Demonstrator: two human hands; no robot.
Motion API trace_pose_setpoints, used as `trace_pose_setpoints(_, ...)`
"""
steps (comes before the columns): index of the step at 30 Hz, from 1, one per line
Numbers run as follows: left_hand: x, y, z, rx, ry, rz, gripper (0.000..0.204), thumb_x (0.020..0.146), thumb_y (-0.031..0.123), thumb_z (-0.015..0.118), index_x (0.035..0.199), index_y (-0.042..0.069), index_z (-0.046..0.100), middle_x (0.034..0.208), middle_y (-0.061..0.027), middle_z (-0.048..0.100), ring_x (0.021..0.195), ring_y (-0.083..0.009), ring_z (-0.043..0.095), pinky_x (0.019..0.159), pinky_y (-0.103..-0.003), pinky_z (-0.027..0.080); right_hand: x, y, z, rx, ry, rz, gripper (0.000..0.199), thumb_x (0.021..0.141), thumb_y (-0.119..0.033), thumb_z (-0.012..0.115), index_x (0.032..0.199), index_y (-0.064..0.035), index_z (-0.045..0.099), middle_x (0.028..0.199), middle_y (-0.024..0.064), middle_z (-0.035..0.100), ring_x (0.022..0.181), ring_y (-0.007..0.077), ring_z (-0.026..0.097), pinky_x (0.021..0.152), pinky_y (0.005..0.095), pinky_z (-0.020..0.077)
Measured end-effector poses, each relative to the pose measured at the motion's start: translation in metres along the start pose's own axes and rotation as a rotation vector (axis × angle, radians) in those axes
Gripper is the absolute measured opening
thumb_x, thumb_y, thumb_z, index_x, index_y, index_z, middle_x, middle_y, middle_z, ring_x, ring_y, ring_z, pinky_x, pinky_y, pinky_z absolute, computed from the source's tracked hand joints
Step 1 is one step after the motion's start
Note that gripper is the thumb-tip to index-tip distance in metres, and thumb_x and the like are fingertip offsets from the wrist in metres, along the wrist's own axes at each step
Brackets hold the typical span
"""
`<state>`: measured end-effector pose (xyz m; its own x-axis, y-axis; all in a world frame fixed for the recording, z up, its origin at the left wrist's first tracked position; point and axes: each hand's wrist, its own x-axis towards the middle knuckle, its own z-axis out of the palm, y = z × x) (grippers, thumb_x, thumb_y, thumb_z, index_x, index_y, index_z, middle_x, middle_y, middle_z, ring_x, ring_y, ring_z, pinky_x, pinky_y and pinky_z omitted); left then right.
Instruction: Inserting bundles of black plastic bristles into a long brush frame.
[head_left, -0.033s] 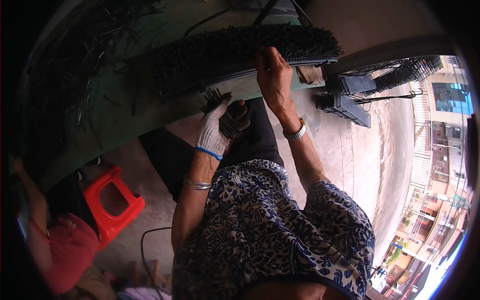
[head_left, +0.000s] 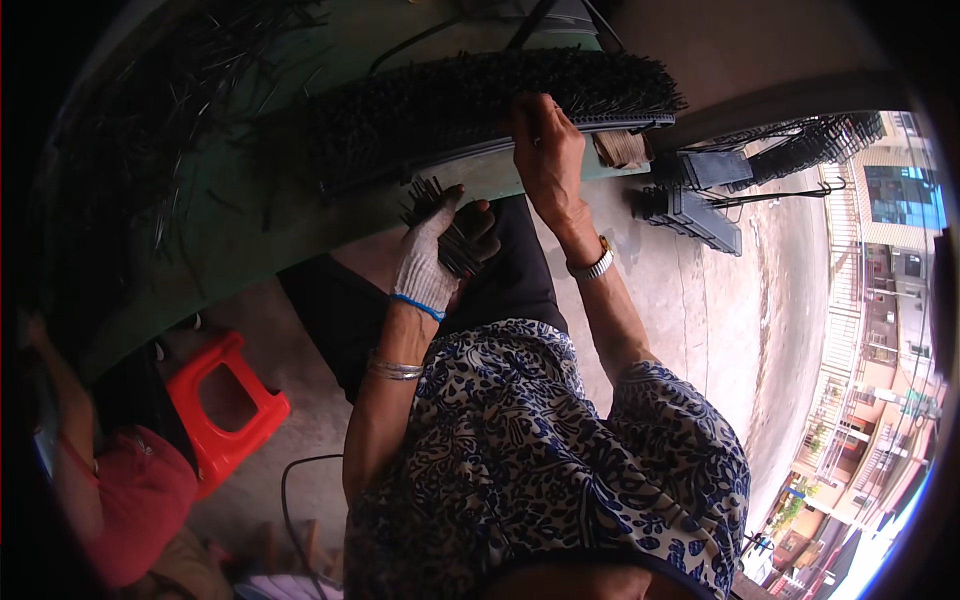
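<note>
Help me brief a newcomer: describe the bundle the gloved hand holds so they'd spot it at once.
Start at the green table and its long rack of upright black pins. Below its near edge, the left hand, in a white glove, grips a bundle of thin black rods. Unlike the racked pins, these are loose and fanned out.

Right fingers (head_left: 532, 112) hidden among black bristles (head_left: 450, 100)

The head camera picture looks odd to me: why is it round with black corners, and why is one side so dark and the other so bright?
Head view: a fisheye lens, so the frame is a circle and straight edges such as the green table bow. The left is in deep shade. The sunlit street and buildings at right are washed out. The white-gloved left hand and bare right hand are fairly sharp.
</note>
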<state>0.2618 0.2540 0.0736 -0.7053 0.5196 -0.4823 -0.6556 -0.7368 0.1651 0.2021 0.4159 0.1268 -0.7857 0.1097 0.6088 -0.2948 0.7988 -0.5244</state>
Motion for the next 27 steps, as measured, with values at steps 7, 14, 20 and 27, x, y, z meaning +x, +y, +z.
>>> trace_pose_setpoints(7, -0.008, 0.002, 0.006, 0.121, 0.080, 0.074, 0.020, 0.095, 0.023, 0.057, 0.109, 0.009, 0.061, 0.091, -0.0128, 0.068, 0.067, -0.0178, 0.065, 0.059, -0.035, 0.055, 0.008, 0.007, -0.003, -0.010, -0.072, -0.083, 0.004, 0.087, 0.000, 0.058, 0.091, -0.0012, 0.057, 0.076, 0.0136, 0.061, 0.065, 0.0277, 0.063, 0.057, 0.0328, 0.0470)
trace_pose_setpoints(14, -0.019, 0.003, 0.017, 0.208, 0.166, 0.121, 0.020, 0.096, 0.022, 0.055, 0.107, 0.006, 0.060, 0.086, -0.0121, 0.069, 0.057, -0.0144, 0.061, 0.050, -0.028, 0.051, 0.009, 0.008, -0.004, -0.052, -0.159, -0.106, 0.006, 0.087, -0.004, 0.061, 0.093, -0.0054, 0.061, 0.077, 0.0116, 0.057, 0.068, 0.0269, 0.062, 0.058, 0.0332, 0.0469)
trace_pose_setpoints(20, -0.017, 0.001, 0.012, 0.249, 0.133, 0.086, 0.020, 0.097, 0.021, 0.054, 0.108, 0.006, 0.059, 0.086, -0.0108, 0.069, 0.061, -0.0134, 0.061, 0.050, -0.026, 0.049, 0.004, 0.016, 0.015, -0.212, -0.038, -0.134, 0.011, 0.086, -0.014, 0.064, 0.096, -0.0161, 0.068, 0.087, 0.0083, 0.055, 0.070, 0.0259, 0.059, 0.058, 0.0376, 0.0463)
trace_pose_setpoints(27, -0.020, -0.002, 0.016, 0.276, 0.142, 0.119, 0.020, 0.097, 0.020, 0.053, 0.109, 0.005, 0.058, 0.085, -0.0108, 0.068, 0.059, -0.0126, 0.059, 0.049, -0.025, 0.047, 0.002, 0.016, 0.023, -0.433, 0.009, -0.228, 0.025, 0.085, -0.020, 0.066, 0.110, -0.0223, 0.069, 0.089, 0.0083, 0.055, 0.076, 0.0253, 0.058, 0.061, 0.0364, 0.0462)
